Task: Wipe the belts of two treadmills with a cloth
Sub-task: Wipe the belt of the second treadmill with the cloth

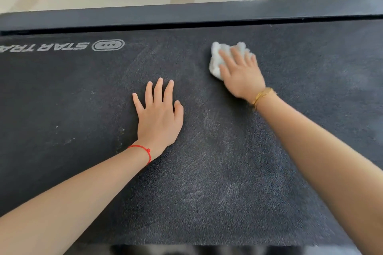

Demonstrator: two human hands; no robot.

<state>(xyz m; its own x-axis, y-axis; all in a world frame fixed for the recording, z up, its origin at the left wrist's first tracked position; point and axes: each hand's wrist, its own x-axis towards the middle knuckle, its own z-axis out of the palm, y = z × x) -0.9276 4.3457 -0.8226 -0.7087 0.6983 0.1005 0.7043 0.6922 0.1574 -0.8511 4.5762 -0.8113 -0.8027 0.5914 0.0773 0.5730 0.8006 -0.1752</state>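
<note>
Pressed the cloth (222, 58) flat under the right hand (241, 76), fingers (227, 59) spread straight, far right on the belt (207, 172), unwiped stretch lying leftward along its long left-right axis, left hand (158, 116) splayed, bracing nearer.

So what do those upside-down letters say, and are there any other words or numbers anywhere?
"STAR TRA": pale letters printed upside down on the treadmill belt, far left; the picture's edge cuts off the rest of the word.
Oval logo beside the letters: a symbol only, no readable letters.
Nothing is written on the cloth, the red string or the gold bracelet. No numbers show.
</note>
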